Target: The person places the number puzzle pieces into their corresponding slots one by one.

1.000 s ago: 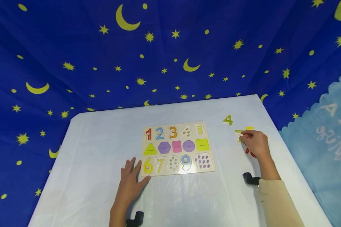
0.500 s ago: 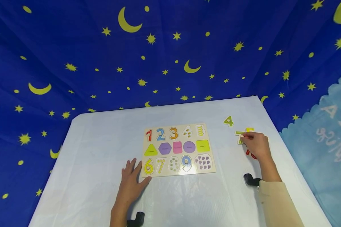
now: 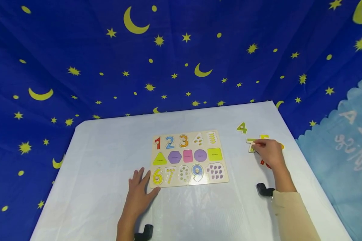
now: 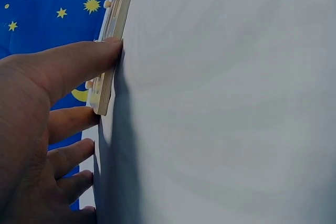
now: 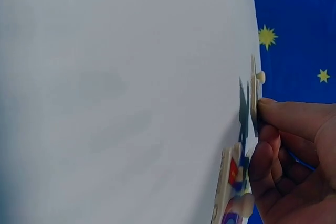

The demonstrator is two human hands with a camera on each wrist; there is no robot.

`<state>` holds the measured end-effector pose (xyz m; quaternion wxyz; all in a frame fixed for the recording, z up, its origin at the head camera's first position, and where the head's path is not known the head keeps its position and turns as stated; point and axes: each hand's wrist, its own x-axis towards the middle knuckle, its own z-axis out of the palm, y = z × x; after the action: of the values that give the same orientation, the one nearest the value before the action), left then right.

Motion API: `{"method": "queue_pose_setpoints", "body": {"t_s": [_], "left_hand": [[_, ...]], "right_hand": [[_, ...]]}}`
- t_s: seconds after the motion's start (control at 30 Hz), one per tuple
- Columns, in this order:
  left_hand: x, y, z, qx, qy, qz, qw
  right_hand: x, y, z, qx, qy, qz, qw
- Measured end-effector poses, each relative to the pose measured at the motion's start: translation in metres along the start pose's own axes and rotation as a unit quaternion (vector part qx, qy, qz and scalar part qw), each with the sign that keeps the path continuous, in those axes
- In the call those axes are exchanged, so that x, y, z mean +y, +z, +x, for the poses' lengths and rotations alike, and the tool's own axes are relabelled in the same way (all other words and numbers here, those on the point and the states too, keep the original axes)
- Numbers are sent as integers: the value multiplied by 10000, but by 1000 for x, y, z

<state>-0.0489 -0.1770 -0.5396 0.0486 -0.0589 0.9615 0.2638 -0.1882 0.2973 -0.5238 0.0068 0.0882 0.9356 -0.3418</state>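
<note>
1. The right hand [image 3: 269, 152] pinches a green number 7 piece [image 3: 251, 144] between thumb and fingertips, to the right of the puzzle board. In the right wrist view the piece [image 5: 256, 95] appears raised a little off the table, with the fingertips [image 5: 270, 109] curled against its edge and a small peg showing on its face.
2. The left hand [image 3: 137, 190] lies flat on the white table [image 3: 108, 174], fingers straight and spread, with the thumb touching the near left corner of the puzzle board [image 3: 189, 157]. In the left wrist view the thumb [image 4: 79, 64] presses against the board's edge [image 4: 107, 85], and the other fingers rest relaxed on the table.
3. Just beside the right hand lie more loose pieces: a yellow 5 [image 3: 264, 137] partly hidden behind the hand, a red piece [image 3: 264, 163] showing under the wrist, whose number I cannot tell, and a green 4 [image 3: 242, 127] a little farther back.
4. The board holds 1, 2 and 3 in its top row, five coloured shapes across the middle, and 6 and 9 in the bottom row. The slots for 4, 5, 7, 8 and the last one show only printed dots and pictures.
5. A cream sleeve [image 3: 292, 214] covers the right forearm, and black wrist mounts sit by both wrists.
6. A dark blue cloth [image 3: 78, 50] with yellow moons and stars hangs behind and around the table.
</note>
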Motion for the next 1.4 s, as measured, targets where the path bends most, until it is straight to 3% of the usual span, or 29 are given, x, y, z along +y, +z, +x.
{"method": "queue_pose_setpoints", "body": {"t_s": [0.67, 1.0, 1.4], "left_hand": [[0, -1, 1, -37, -62, -8, 10000], [0, 0, 0, -52, -105, -7, 9999], [2, -3, 0, -86, -64, -62, 9999]], "right_hand": [[-27, 17, 8, 14, -324, 115, 9994], [-39, 26, 8, -206, -352, 246, 9989], [-60, 42, 4, -373, -829, 337, 9953]]}}
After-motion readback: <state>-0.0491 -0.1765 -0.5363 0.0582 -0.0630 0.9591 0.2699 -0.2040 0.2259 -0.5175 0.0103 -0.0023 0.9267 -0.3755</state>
